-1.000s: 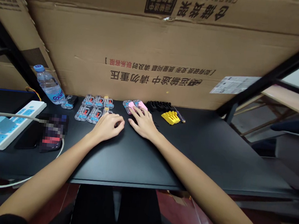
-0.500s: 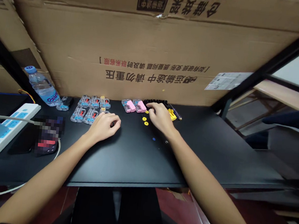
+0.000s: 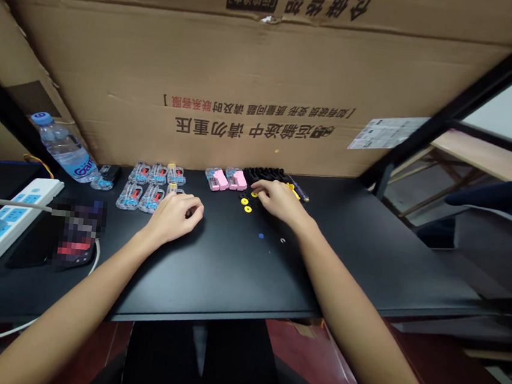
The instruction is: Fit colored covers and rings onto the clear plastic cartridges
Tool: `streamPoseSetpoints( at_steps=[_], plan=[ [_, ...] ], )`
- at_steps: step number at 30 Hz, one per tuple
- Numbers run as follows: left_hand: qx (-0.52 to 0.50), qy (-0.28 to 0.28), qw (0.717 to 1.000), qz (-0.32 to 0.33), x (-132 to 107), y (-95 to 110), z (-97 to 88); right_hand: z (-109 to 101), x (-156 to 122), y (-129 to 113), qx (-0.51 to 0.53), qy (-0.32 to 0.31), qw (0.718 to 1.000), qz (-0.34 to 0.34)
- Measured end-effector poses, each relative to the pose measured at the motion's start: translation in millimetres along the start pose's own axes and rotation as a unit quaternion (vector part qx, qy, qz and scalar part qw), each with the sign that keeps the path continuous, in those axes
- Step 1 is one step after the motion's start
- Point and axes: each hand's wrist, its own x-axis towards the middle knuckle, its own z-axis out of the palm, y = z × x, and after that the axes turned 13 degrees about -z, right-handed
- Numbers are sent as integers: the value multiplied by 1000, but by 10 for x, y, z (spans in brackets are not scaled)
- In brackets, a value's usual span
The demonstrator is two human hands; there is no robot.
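My right hand [image 3: 281, 201] reaches to the back of the table, its fingertips closed on a small yellow disc [image 3: 254, 195] partly under them. Two more yellow discs [image 3: 246, 205] lie flat just in front of it. Behind my fingers are a row of small black parts [image 3: 267, 174] and a yellow plastic part [image 3: 293, 189], half hidden by the hand. My left hand [image 3: 174, 215] rests on the table with its fingers curled in; whatever they hold, if anything, is hidden. It partly covers one of several clear plastic cases [image 3: 151, 197] with red and blue parts inside.
Two clear pieces with pink parts [image 3: 238, 179] stand between my hands at the back. A blue disc [image 3: 261, 236] and a small ring [image 3: 282, 240] lie nearer me. Left are a water bottle [image 3: 67, 151] and a white power strip [image 3: 11, 217]. Cardboard [image 3: 233, 57] walls the back.
My right fingers have come down onto the rearmost yellow disc, which has shifted slightly right and toward me. My left hand stays in place. The view has shifted a little.
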Motion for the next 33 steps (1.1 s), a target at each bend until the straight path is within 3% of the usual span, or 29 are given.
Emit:
streamPoseSetpoints(
  at_steps=[4, 9, 13, 17, 19, 22, 25, 28, 33],
  plan=[
    [4, 6, 1000, 3, 7, 1, -21, 6, -11, 82, -17, 16, 1000, -11],
    [-3, 11, 1000, -3, 20, -42, -25, 95, 1, 171, -30, -17, 999, -6],
    [27, 5, 1000, -2, 20, -17, -28, 172, 25, 212, -14, -10, 999, -30],
    [131, 11, 991, -5, 34, 73, -243, 192, 39, 232, -4, -2, 999, -36],
    [203, 32, 976, -67, 35, 88, -456, 189, 45, 243, 5, -5, 1000, -26],
    [296, 47, 926, -231, -9, 10, -807, 201, 53, 275, 23, -14, 1000, -11],
    [309, -35, 879, -363, -93, -165, -1040, 245, 63, 327, 28, -10, 999, -12],
    [284, -109, 867, -394, -154, -325, -1098, 289, 70, 375, 23, -9, 1000, -18],
    [261, -129, 863, -412, -135, -375, -1034, 293, 72, 401, 8, -15, 1000, -22]
  ],
)
